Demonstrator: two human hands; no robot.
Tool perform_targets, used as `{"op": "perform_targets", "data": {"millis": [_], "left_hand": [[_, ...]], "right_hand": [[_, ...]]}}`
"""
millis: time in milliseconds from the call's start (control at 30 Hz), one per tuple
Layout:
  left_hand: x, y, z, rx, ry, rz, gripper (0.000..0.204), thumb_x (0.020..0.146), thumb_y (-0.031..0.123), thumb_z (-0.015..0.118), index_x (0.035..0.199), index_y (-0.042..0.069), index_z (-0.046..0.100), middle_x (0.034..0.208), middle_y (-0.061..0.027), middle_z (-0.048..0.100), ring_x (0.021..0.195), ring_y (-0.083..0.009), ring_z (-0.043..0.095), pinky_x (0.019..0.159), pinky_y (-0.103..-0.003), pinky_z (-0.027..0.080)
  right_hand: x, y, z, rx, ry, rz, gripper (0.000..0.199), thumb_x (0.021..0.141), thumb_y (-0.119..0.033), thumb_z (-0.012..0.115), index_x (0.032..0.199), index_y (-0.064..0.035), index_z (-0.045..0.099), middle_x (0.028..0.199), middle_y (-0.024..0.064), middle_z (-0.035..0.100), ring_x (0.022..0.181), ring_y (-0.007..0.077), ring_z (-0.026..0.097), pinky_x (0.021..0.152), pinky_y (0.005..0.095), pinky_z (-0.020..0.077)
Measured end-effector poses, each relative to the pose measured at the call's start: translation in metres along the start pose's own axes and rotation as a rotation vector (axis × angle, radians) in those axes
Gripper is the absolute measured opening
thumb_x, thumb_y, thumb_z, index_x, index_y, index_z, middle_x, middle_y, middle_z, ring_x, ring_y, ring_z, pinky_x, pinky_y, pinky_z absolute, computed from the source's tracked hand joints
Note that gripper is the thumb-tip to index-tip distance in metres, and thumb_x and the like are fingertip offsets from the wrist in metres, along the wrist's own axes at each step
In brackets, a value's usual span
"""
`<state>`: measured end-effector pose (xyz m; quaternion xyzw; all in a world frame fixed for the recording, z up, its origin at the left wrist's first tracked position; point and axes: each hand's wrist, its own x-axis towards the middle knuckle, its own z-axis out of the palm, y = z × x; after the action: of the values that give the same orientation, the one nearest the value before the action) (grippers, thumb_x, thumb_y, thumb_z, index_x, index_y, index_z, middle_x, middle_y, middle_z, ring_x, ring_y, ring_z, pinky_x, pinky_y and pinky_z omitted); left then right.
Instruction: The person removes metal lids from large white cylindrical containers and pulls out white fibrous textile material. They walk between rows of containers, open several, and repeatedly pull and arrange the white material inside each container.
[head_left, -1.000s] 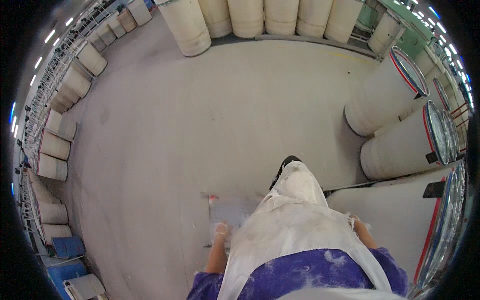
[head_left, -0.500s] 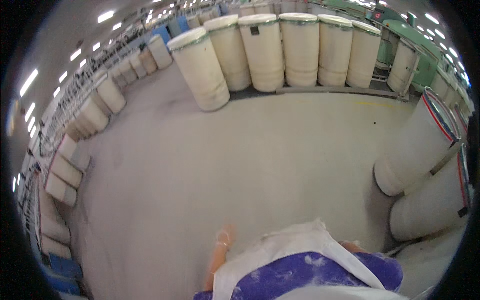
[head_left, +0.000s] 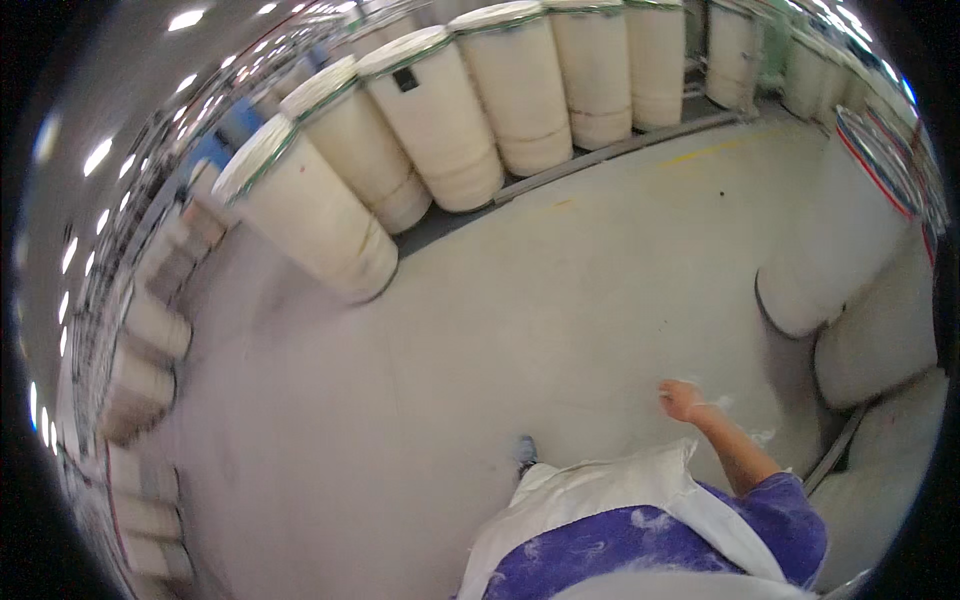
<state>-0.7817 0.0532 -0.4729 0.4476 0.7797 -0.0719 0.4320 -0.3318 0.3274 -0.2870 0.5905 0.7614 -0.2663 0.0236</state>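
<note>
Reaching right hand [head_left: 682, 399] out | near tall white can [head_left: 840, 240]

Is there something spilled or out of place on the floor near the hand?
Yes. White fluffy wisps lie on the grey floor beside the right hand, near the big white cans. Similar fluff clings to the purple shirt.

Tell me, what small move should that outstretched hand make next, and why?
Probably a short reach further right, toward the tall white can. The right hand hangs in the air with wisps of white fibre by it, grasping nothing that can be made out, and that can is the nearest thing ahead of it. The left hand is out of view.
</note>
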Motion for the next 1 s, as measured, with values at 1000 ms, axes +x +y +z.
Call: {"op": "perform_targets", "data": {"millis": [1000], "left_hand": [[0.447,0.542,-0.328,0.443,-0.152,0.319,0.041,0.079,0.041,0.059,0.100,0.005,0.066,0.093,-0.0165,0.067,0.084,-0.0255,0.064,0.070,-0.043,0.051]], "right_hand": [[0.157,0.323,-0.015,0.509,0.110,0.850,0.024,0.072,-0.025,0.064,0.089,-0.0105,0.070,0.085,0.0122,0.069,0.085,0.0289,0.066,0.076,0.0368,0.0518]]}}
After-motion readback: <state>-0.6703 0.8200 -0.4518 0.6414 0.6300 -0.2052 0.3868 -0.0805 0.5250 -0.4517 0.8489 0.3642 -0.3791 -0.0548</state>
